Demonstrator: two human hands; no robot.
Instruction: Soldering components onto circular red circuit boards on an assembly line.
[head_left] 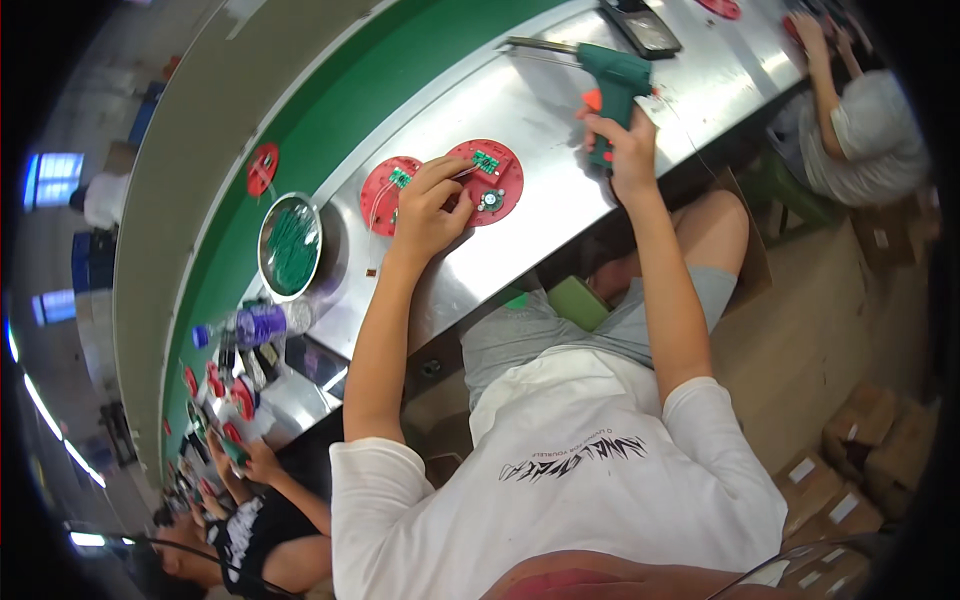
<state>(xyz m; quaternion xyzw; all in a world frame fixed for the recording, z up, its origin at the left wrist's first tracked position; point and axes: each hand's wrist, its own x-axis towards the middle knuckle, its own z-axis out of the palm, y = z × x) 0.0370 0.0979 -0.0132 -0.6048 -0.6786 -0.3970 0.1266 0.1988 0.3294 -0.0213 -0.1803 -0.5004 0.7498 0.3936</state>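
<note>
My right hand (pixel 628 150) is wrapped round the grip of a green soldering gun (pixel 617 72). Its long metal tip points left, above the steel bench and away from the boards. My left hand (pixel 432 208) rests over a red round plate (pixel 508 205), fingers closed on a thin wire beside a small green circuit board (pixel 487 161). A round metal-and-white part (pixel 491 201) sits lower on that plate. Just left lies a second red round plate (pixel 374 190) with its own green board (pixel 401 177), partly covered by my hand. Thin pale wires run beneath my fingers.
A metal bowl (pixel 291 247) of green strips stands at the left, near a purple-labelled bottle (pixel 262 324). Another red plate (pixel 262 169) lies on the green strip. A dark tray (pixel 641 28) sits beyond the gun. Co-workers sit at both sides; cartons (pixel 835 505) stand lower right.
</note>
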